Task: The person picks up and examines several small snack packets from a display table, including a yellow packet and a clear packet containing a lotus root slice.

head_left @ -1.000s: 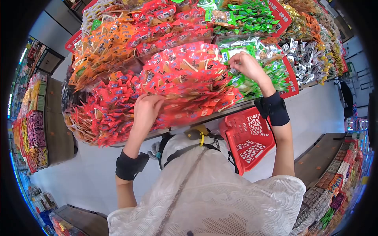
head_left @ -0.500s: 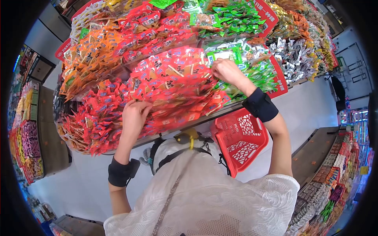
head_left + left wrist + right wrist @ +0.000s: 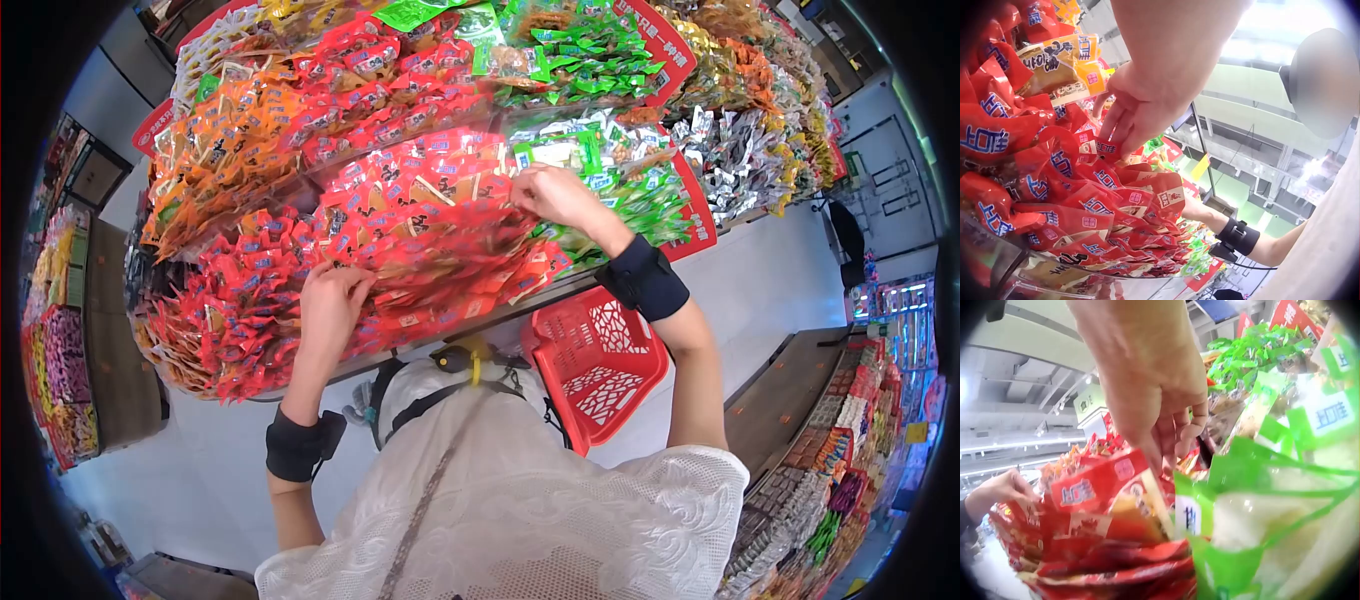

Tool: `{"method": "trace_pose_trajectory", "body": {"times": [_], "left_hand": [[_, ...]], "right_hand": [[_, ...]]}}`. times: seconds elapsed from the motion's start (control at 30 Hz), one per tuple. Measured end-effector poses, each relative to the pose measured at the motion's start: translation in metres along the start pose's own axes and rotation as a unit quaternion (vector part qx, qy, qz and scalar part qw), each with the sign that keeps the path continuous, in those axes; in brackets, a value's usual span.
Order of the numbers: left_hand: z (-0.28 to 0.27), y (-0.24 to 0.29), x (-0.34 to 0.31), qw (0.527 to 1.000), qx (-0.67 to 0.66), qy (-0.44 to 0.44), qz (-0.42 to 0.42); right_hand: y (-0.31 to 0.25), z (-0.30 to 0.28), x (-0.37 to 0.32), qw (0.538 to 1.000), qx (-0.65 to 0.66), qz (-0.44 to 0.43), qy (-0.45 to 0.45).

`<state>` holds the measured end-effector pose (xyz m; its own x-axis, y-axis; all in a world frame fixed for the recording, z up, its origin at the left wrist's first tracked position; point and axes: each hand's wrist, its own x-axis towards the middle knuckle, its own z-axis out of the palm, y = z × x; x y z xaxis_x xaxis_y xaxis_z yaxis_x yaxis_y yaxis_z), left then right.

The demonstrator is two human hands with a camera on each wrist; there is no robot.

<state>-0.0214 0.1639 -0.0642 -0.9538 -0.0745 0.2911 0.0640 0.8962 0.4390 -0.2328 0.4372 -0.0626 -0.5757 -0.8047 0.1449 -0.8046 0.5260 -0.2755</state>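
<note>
A thick row of red snack packets (image 3: 440, 245) fills the near middle bin of the display. My left hand (image 3: 332, 305) pinches packets at the left end of this row; in the left wrist view its curled fingers (image 3: 1124, 128) meet a red packet's top. At the right end my right hand (image 3: 555, 195) has its fingers bent down over the packets' edges. The right wrist view shows a red packet (image 3: 1107, 497) right below those fingertips, which are partly hidden behind it. Green-edged packets (image 3: 1260, 512) stand close beside that hand.
Orange packets (image 3: 225, 145) lie at the left, silver ones (image 3: 740, 150) at the right. Red sign boards (image 3: 690, 195) divide the bins. A red shopping basket (image 3: 600, 365) is below the display's front edge. Shelves of snacks (image 3: 830, 470) stand at the lower right.
My right hand has come left and down, from beside the green packets to the red row's right end. The left hand stays at the left end. The red packets between are shifting, blurred.
</note>
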Motion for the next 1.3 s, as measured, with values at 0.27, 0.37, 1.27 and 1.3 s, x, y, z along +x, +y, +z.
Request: {"method": "trace_pose_trajectory", "body": {"times": [0.27,0.37,1.27,1.3], "left_hand": [[0.001,-0.003,-0.002,1.0,-0.013,0.007,0.006],[0.001,-0.005,-0.003,1.0,-0.019,0.01,0.006],[-0.007,0.008,-0.002,0.997,-0.059,0.045,0.01],[-0.008,0.011,0.001,0.996,-0.072,0.043,0.008]], "right_hand": [[0.095,-0.087,-0.059,0.885,-0.146,0.302,0.324],[0.1,-0.104,-0.071,0.803,-0.197,0.5,0.257],[0.056,-0.097,-0.072,0.74,0.394,0.239,0.49],[0.042,-0.095,-0.069,0.735,0.415,0.211,0.494]]}}
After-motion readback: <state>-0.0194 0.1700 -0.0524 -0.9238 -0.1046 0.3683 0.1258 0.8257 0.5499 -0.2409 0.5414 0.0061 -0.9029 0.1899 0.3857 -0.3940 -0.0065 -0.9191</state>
